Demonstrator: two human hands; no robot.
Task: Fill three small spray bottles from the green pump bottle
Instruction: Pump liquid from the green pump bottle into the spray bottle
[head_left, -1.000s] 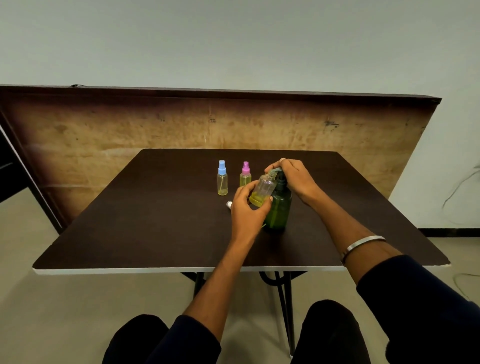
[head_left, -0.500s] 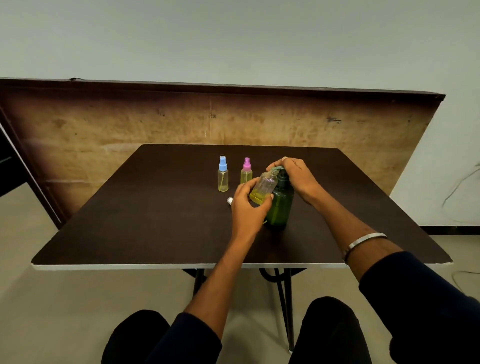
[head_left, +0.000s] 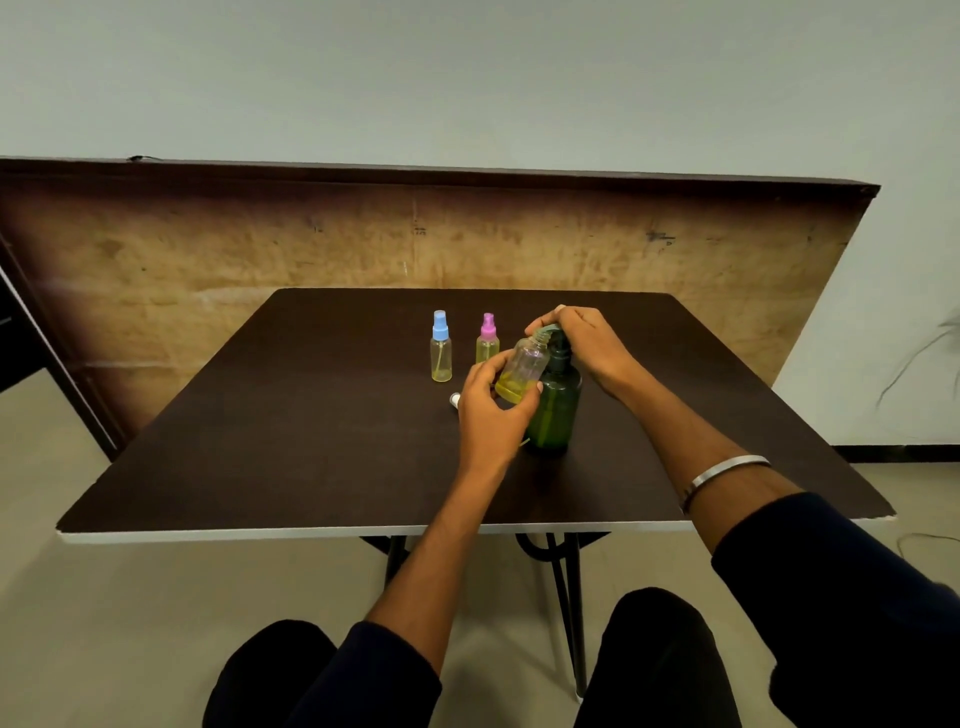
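No label or writing can be read on any bottle. The left hand (head_left: 491, 415) grips an uncapped small bottle (head_left: 522, 375), tilted toward 1 o'clock, its mouth at the spout of the green pump bottle (head_left: 555, 413); yellow liquid lies in its lower part. The right hand (head_left: 584, 340) curls over the pump head, probably pressing it. At 10 o'clock on the table (head_left: 291, 431) stand the blue-capped bottle (head_left: 441, 347) and pink-capped bottle (head_left: 488, 340), both holding yellow liquid.

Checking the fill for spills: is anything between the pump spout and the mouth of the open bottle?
Nothing visible. The left hand tilts the open bottle with its mouth right at the pump, under the right hand.
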